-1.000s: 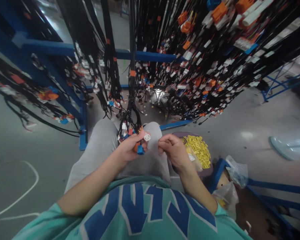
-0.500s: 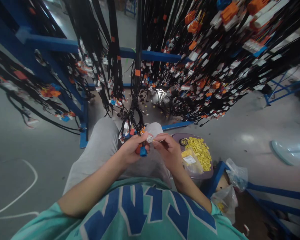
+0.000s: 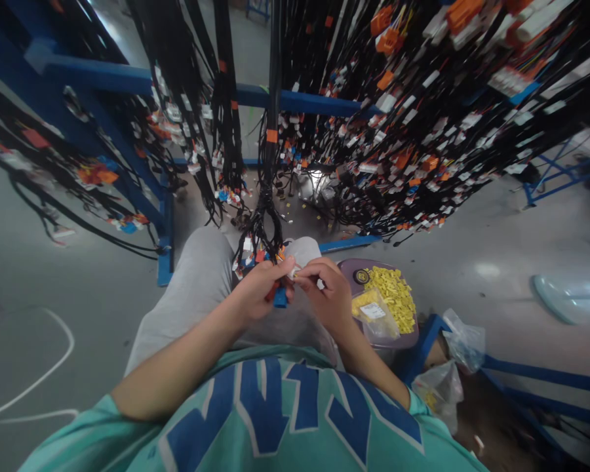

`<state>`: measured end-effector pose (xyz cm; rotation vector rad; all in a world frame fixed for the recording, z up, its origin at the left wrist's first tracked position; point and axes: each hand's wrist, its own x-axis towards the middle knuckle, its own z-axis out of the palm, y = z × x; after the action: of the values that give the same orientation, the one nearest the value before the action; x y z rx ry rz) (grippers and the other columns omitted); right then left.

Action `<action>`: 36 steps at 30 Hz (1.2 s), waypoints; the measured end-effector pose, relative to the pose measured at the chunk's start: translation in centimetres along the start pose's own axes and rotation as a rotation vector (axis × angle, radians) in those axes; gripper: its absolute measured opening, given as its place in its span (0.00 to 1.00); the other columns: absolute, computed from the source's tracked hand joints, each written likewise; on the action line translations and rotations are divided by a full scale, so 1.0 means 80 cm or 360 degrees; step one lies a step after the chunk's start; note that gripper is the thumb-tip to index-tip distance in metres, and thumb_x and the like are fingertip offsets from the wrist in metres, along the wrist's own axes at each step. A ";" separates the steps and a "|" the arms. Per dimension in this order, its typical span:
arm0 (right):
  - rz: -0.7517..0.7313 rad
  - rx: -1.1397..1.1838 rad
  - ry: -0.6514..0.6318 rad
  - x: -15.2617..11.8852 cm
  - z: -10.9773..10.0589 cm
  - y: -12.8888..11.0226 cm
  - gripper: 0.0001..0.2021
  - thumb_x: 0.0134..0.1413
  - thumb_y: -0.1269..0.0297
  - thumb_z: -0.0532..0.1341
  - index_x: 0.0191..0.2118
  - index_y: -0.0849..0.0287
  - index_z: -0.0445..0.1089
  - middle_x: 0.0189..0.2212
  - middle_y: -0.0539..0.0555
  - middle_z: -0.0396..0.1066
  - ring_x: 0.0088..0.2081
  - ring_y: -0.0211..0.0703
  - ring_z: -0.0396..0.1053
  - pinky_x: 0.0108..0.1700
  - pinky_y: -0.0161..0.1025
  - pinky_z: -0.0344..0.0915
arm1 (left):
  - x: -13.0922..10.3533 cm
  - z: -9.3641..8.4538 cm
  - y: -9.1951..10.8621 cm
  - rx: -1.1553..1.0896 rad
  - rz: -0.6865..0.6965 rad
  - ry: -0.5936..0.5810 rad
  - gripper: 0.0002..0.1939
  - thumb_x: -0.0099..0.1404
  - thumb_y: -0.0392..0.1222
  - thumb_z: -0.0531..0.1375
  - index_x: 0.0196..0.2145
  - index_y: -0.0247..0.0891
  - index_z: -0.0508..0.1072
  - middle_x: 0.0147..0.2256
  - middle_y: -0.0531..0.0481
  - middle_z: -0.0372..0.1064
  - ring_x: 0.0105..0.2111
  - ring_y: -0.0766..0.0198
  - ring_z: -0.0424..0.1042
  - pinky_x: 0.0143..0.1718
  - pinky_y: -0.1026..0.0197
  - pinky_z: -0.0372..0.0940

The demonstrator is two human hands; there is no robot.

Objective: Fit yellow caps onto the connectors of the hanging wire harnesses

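A black wire harness (image 3: 265, 210) hangs down in front of me, its lower end branching into several wires with white, red, orange and blue connectors over my lap. My left hand (image 3: 259, 288) is closed around some of these ends. Between its thumb and fingers sits a white connector (image 3: 292, 270), mostly covered now. A blue connector (image 3: 280, 297) pokes out below that hand. My right hand (image 3: 328, 292) meets the white connector from the right, thumb and index finger pinched at its face. Whatever lies in that pinch is too small to make out.
By my right knee stands a purple tub (image 3: 413, 339) with small yellow plastic parts (image 3: 396, 295), a labelled bag (image 3: 373, 311) and a black roll (image 3: 360, 276). Many harnesses hang from a blue frame (image 3: 305, 101) ahead. Clear plastic bags (image 3: 465, 341) hang at lower right.
My right hand's fingertips have moved slightly left, onto the white connector, and now cover more of it. My left hand keeps its hold. The view has shifted slightly.
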<state>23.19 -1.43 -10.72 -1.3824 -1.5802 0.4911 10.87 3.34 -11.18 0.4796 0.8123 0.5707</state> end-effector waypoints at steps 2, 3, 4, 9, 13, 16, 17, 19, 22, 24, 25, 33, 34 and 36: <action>0.0014 0.0014 -0.0017 0.000 -0.001 -0.001 0.03 0.48 0.69 0.59 0.25 0.58 0.68 0.25 0.49 0.65 0.27 0.33 0.62 0.30 0.32 0.59 | 0.000 -0.001 0.000 0.0047 0.0019 -0.0013 0.17 0.55 0.45 0.60 0.16 0.32 0.65 0.10 0.53 0.61 0.10 0.72 0.60 0.12 0.70 0.55; 0.0027 0.0016 -0.0026 0.000 -0.001 -0.002 0.03 0.47 0.69 0.59 0.25 0.58 0.68 0.25 0.49 0.65 0.27 0.33 0.62 0.30 0.32 0.59 | 0.000 -0.001 0.000 0.0069 0.0023 -0.0025 0.18 0.55 0.46 0.60 0.15 0.32 0.64 0.10 0.53 0.61 0.10 0.72 0.60 0.12 0.70 0.55; 0.0045 0.0015 -0.0033 0.000 -0.002 -0.002 0.03 0.47 0.69 0.59 0.25 0.58 0.68 0.25 0.49 0.65 0.27 0.33 0.62 0.30 0.32 0.59 | 0.000 -0.001 -0.001 0.0085 0.0026 -0.0032 0.18 0.54 0.47 0.60 0.15 0.32 0.64 0.10 0.53 0.61 0.10 0.72 0.60 0.12 0.70 0.55; 0.0117 0.0032 -0.0033 0.001 -0.003 -0.005 0.04 0.47 0.69 0.59 0.24 0.58 0.68 0.24 0.49 0.66 0.27 0.34 0.62 0.30 0.32 0.59 | 0.000 -0.001 -0.001 0.0138 0.0038 0.0011 0.19 0.53 0.49 0.61 0.15 0.33 0.63 0.10 0.54 0.60 0.09 0.71 0.60 0.12 0.69 0.55; 0.0154 0.0095 -0.0044 0.002 -0.003 -0.007 0.04 0.46 0.69 0.60 0.23 0.59 0.68 0.23 0.48 0.65 0.26 0.33 0.61 0.29 0.32 0.58 | -0.002 0.001 0.001 0.0179 0.0044 0.0045 0.18 0.52 0.49 0.61 0.15 0.33 0.63 0.10 0.54 0.59 0.09 0.72 0.60 0.11 0.70 0.54; 0.0252 0.0220 -0.0064 0.003 -0.003 -0.006 0.03 0.44 0.68 0.61 0.23 0.59 0.67 0.23 0.48 0.64 0.26 0.33 0.60 0.29 0.31 0.58 | -0.005 0.002 0.003 0.0221 0.0048 0.0042 0.17 0.53 0.48 0.60 0.16 0.33 0.63 0.10 0.55 0.59 0.09 0.72 0.60 0.11 0.70 0.53; 0.0325 0.0293 -0.0073 0.003 -0.002 -0.004 0.04 0.43 0.68 0.61 0.23 0.59 0.66 0.23 0.48 0.64 0.25 0.32 0.60 0.28 0.31 0.57 | -0.006 0.003 0.003 0.0235 0.0043 0.0042 0.17 0.53 0.48 0.60 0.17 0.34 0.62 0.10 0.55 0.59 0.09 0.72 0.59 0.11 0.70 0.53; 0.0521 0.0506 -0.0112 0.003 -0.001 0.000 0.05 0.41 0.68 0.63 0.23 0.59 0.64 0.20 0.45 0.61 0.23 0.30 0.57 0.25 0.30 0.55 | -0.007 0.003 0.004 0.0256 0.0024 0.0040 0.17 0.54 0.48 0.59 0.17 0.34 0.62 0.11 0.56 0.59 0.09 0.72 0.59 0.11 0.70 0.54; 0.0787 0.0864 -0.0219 0.004 0.001 0.006 0.09 0.37 0.67 0.64 0.26 0.59 0.63 0.18 0.43 0.57 0.20 0.28 0.55 0.21 0.28 0.52 | -0.006 0.002 0.002 0.0265 0.0022 0.0028 0.17 0.52 0.48 0.60 0.17 0.34 0.62 0.11 0.56 0.58 0.09 0.72 0.60 0.11 0.70 0.55; 0.0852 0.1001 -0.0286 0.005 0.002 0.009 0.09 0.36 0.67 0.64 0.28 0.59 0.64 0.18 0.42 0.58 0.19 0.28 0.56 0.21 0.28 0.52 | -0.004 0.000 0.000 0.0273 0.0045 -0.0012 0.18 0.49 0.50 0.62 0.16 0.33 0.63 0.12 0.56 0.59 0.10 0.72 0.60 0.11 0.70 0.55; 0.0864 0.1036 -0.0308 0.005 0.002 0.011 0.09 0.36 0.68 0.64 0.27 0.59 0.64 0.17 0.42 0.58 0.19 0.28 0.56 0.20 0.28 0.52 | -0.003 -0.001 -0.001 0.0280 0.0055 -0.0039 0.18 0.48 0.50 0.62 0.16 0.33 0.63 0.12 0.56 0.59 0.10 0.72 0.61 0.11 0.70 0.55; 0.0776 0.0942 -0.0221 0.001 0.014 0.018 0.06 0.38 0.67 0.63 0.22 0.60 0.64 0.17 0.45 0.65 0.18 0.29 0.58 0.20 0.28 0.55 | -0.001 -0.005 -0.004 0.0250 0.0042 0.0075 0.16 0.51 0.47 0.62 0.18 0.33 0.63 0.13 0.56 0.59 0.10 0.71 0.61 0.11 0.69 0.56; 0.0765 0.0905 -0.0196 0.001 0.015 0.019 0.06 0.38 0.66 0.63 0.22 0.60 0.65 0.18 0.45 0.65 0.18 0.29 0.58 0.20 0.29 0.56 | 0.000 -0.005 -0.005 0.0236 0.0035 0.0087 0.15 0.53 0.46 0.61 0.18 0.33 0.63 0.13 0.56 0.59 0.10 0.71 0.61 0.11 0.69 0.56; 0.0762 0.0837 -0.0168 0.003 0.018 0.020 0.05 0.40 0.65 0.62 0.23 0.60 0.66 0.19 0.46 0.67 0.19 0.30 0.60 0.21 0.29 0.57 | 0.004 -0.005 -0.006 0.0158 0.0015 0.0108 0.15 0.56 0.44 0.59 0.18 0.33 0.63 0.13 0.56 0.59 0.10 0.72 0.61 0.12 0.70 0.56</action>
<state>22.87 -0.36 -12.53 -1.3208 -1.0721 1.1909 10.88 3.25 -11.84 0.5577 0.9069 0.5594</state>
